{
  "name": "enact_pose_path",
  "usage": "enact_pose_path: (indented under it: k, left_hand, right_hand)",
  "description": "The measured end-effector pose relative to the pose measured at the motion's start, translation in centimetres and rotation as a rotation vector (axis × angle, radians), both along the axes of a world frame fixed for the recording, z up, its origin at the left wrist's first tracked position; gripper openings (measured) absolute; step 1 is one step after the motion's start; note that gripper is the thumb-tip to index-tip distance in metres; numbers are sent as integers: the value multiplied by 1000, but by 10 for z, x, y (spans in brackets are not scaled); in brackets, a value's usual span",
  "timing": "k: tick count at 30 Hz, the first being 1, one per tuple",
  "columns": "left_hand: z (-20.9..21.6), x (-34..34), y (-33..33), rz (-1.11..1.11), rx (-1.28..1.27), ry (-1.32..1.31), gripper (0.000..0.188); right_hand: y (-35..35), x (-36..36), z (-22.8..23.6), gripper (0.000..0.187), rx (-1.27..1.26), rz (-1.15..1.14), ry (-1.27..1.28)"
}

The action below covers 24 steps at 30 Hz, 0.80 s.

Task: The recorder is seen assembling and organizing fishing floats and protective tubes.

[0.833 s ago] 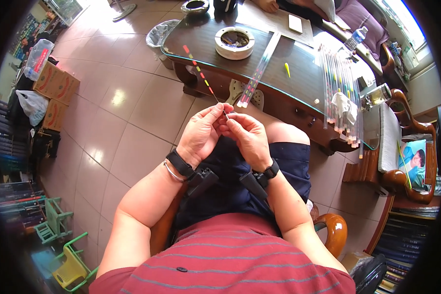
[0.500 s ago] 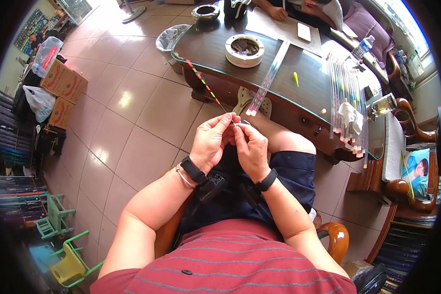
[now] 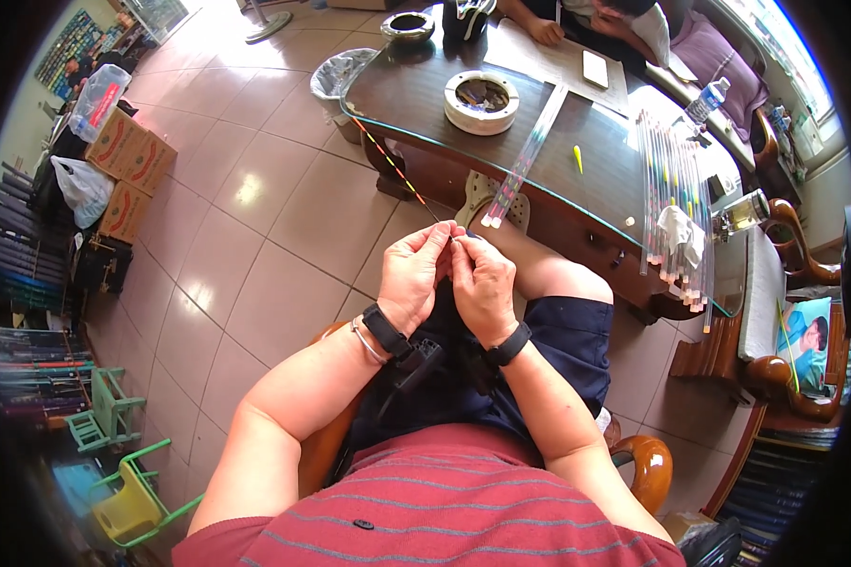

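Note:
A slender fishing float (image 3: 394, 164) with red, yellow and black bands slants up and left from my fingertips, its far tip by the table's corner. My left hand (image 3: 412, 274) pinches its dark lower end between thumb and fingers. Close against it, my right hand (image 3: 483, 282) is also closed in a pinch at the same end. The tiny bit between the two hands is mostly hidden by the fingers. Both hands are above my lap, just short of the table.
On the glass-topped table (image 3: 416, 113) stand a round ashtray (image 3: 482, 102), clear tubes (image 3: 525, 161), a yellow-green float (image 3: 579, 159) and many-tubed rows (image 3: 671, 189). A bin (image 3: 336, 77) stands beside it. Another person's hand (image 3: 545, 32) rests at the far side.
The whole view has shifted slightly, with the table a little further right. The float's banded stem looks thinner now. Both hands keep their pinch, almost in the same place.

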<state>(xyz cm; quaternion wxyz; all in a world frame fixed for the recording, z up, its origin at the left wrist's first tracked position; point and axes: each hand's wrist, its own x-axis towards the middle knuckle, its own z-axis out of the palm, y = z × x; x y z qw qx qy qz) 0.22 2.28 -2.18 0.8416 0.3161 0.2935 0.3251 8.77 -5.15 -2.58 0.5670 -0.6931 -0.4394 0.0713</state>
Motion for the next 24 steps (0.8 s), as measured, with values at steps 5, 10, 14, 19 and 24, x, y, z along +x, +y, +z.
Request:
enact_pose_path:
  k: [5,10,14,19,24]
  left_hand:
    - [-2,0,-1,1,18,29,19]
    - [-3,0,-2,-14,48,46,20]
    - [-2,1,-2,-24,67,48,20]
    - [-3,2,-4,-3,73,63,19]
    - [-3,2,-3,-19,83,61,19]
  right_hand:
    - [0,1,-7,12,2,33,59]
    - [0,3,-10,11,3,43,58]
    - [1,4,-11,11,11,56,79]
    - [0,5,-10,12,-14,78,100]
    - [-1,6,-14,13,0,96,151]
